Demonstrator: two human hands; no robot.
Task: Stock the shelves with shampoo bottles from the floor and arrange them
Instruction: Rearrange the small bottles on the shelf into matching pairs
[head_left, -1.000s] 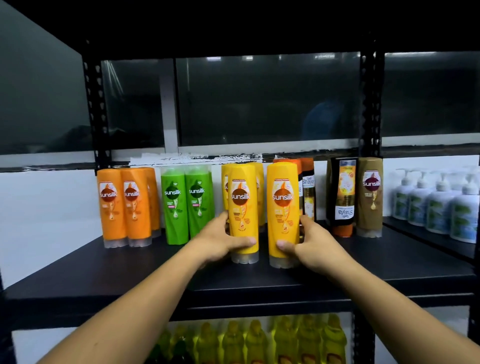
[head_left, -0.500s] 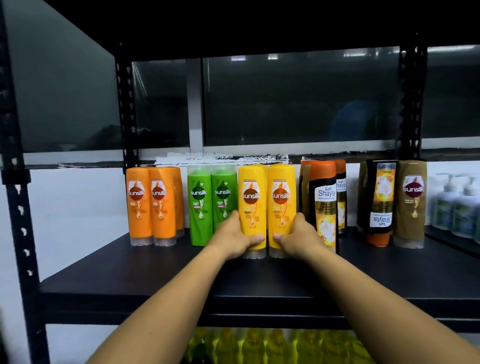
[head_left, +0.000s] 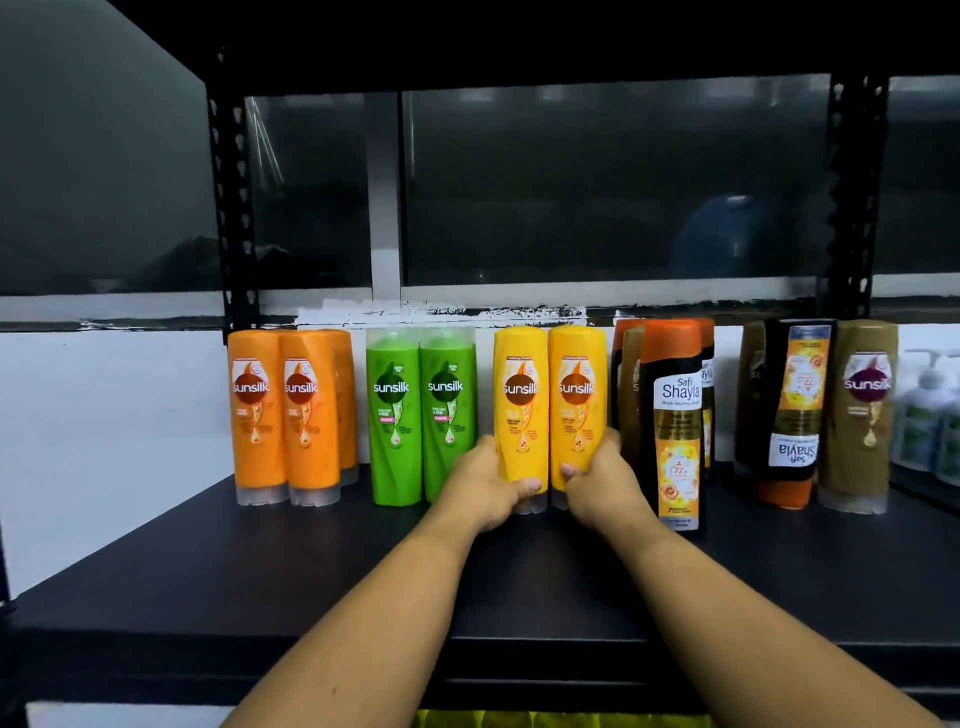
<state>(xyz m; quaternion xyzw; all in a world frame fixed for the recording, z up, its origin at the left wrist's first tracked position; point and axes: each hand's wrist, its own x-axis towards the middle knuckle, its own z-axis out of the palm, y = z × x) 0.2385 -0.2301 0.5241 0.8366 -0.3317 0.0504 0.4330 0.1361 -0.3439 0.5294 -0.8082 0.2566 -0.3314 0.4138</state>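
Two yellow Sunsilk bottles stand side by side, touching, on the black shelf. My left hand grips the base of the left yellow bottle. My right hand grips the base of the right yellow bottle. Both bottles stand upright on their caps, in line with the green bottles to their left.
Orange Sunsilk bottles stand at the far left. A black-and-orange Safi Shayla bottle stands close to my right hand, with more behind it. Further right are an upside-down Shayla bottle, a brown Sunsilk bottle and white pump bottles. Yellow bottles fill the shelf below.
Both hands have pushed the two yellow bottles back and together, so they now touch and line up with the green ones. The view has shifted to the left.
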